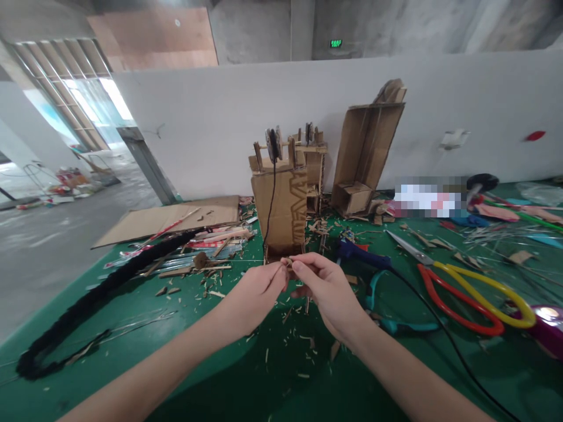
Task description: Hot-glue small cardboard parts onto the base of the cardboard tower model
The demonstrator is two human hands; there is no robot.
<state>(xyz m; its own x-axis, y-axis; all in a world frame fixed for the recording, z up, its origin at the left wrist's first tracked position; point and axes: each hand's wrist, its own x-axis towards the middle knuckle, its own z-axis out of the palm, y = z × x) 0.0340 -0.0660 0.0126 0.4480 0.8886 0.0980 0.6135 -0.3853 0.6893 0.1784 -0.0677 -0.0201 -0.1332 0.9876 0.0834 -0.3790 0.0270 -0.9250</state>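
My left hand (pixel 257 296) and my right hand (pixel 332 293) meet at the middle, fingertips pinched together. Between them is a small tan piece (pixel 289 263), mostly hidden by the fingers; its kind is too small to make out. Just behind the fingertips stands a cardboard tower (pixel 284 205) with a spool (pixel 273 143) on a wooden rod across its top. From the spool a dark cord (pixel 271 202) hangs down the front toward the tower's base. A second cardboard structure with a smaller spool (pixel 309 133) stands right behind it.
A tall open cardboard box (pixel 367 152) leans near the white partition. To the right lie scissors (pixel 466 293), teal-handled pliers (pixel 396 324) and a dark blue tool (pixel 363 255) with a black cable. A black fuzzy bundle (pixel 101 299) lies left. Scraps litter the green tabletop (pixel 211 387).
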